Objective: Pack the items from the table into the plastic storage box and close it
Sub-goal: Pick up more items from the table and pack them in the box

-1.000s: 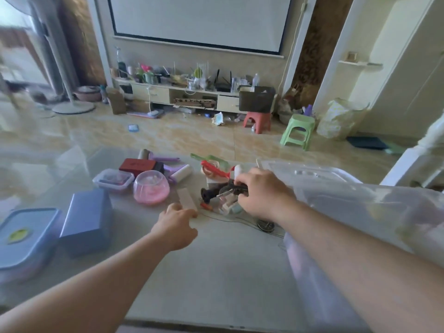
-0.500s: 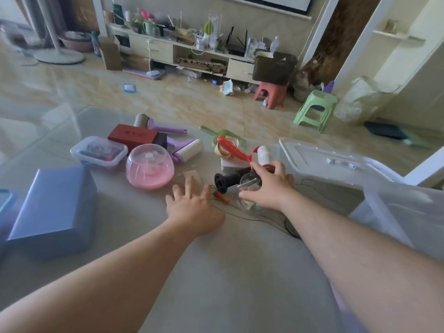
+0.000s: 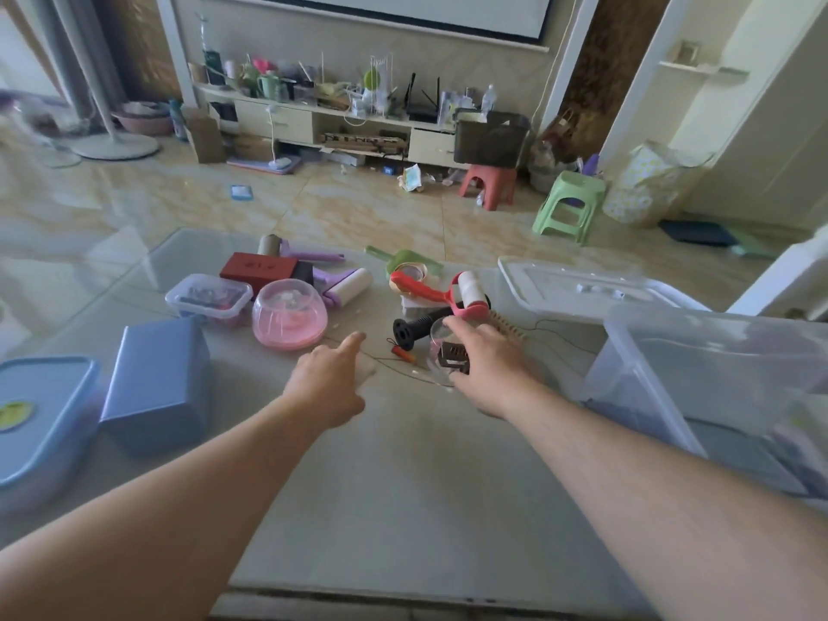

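Right hand (image 3: pixel 486 363): fingers curled around a clear cup (image 3: pixel 441 351) with a small dark piece inside.
Left hand (image 3: pixel 329 380): holds nothing — index finger stretched out, the others loosely bent.
Storage box (image 3: pixel 672 374): open, at the right edge of the tabletop (image 3: pixel 403 486) — its lid (image 3: pixel 578 291) lies behind it.

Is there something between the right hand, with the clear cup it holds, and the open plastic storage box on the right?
Nothing visible blocks it. The right hand grips the clear cup left of the storage box, with only bare table and a thin wire between. The box lid lies behind, off the path.
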Tool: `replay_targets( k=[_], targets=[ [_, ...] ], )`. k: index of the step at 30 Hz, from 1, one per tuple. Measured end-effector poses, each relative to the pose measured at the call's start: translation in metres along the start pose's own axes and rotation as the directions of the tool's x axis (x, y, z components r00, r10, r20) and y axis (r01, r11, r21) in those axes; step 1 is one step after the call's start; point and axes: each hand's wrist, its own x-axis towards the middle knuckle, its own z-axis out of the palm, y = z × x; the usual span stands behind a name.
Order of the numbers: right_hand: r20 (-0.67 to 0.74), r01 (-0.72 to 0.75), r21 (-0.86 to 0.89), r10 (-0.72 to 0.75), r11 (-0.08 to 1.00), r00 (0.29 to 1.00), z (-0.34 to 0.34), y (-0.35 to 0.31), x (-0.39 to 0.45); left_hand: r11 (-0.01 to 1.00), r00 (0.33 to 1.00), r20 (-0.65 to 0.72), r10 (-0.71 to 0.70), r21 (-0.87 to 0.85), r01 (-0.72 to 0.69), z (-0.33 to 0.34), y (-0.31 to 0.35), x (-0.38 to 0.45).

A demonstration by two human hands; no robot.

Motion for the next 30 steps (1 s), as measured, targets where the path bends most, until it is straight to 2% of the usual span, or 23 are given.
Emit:
replay_targets(
  k=[2, 5, 8, 10, 13, 17, 23, 26, 30],
  targets=[
    [-0.022, 0.046, 0.018, -0.045, 0.999, 0.999, -0.027, -0.009, -0.014, 0.999, 0.999, -0.012, 0.034, -0.033, -0.035, -0.016, 0.004, -0.014],
    [-0.128, 0.134, 0.052, -0.127, 0.99, 0.984, -0.086, -0.013, -0.038, 0.996, 0.996, -0.041, 0.079, -0.045, -0.081, -0.044, 0.02, -0.039],
    [-0.228, 0.166, 0.063, -0.147, 0.984, 0.962, -0.155, 0.007, -0.072, 0.985, 0.981, -0.112, 0.161, -0.037, -0.166, -0.077, 0.05, -0.065],
    [-0.286, 0.124, 0.059, -0.102, 0.991, 0.953, -0.194, 0.039, -0.098, 0.966, 0.957, -0.156, 0.244, -0.048, -0.254, -0.098, 0.082, -0.083],
    [-0.317, -0.036, 0.088, 0.062, 0.995, 0.946, -0.23, 0.108, -0.135, 0.931, 0.911, -0.225, 0.346, -0.037, -0.363, -0.116, 0.144, -0.109],
    [-0.197, -0.262, 0.079, 0.272, 0.962, 0.942, -0.236, 0.199, -0.178, 0.841, 0.835, -0.186, 0.518, -0.067, -0.536, -0.108, 0.237, -0.123],
    [0.016, -0.324, -0.045, 0.325, 0.945, 0.946, -0.198, 0.271, -0.189, 0.685, 0.682, -0.064, 0.729, 0.052, -0.727, -0.051, 0.353, -0.114],
    [0.124, -0.358, -0.163, 0.379, 0.919, 0.917, -0.185, 0.299, -0.173, 0.66, 0.668, 0.061, 0.742, 0.113, -0.743, -0.007, 0.388, -0.089],
    [0.271, -0.327, -0.324, 0.418, 0.888, 0.867, -0.175, 0.329, -0.148, 0.634, 0.664, 0.209, 0.718, 0.196, -0.748, 0.036, 0.419, -0.057]
  ],
)
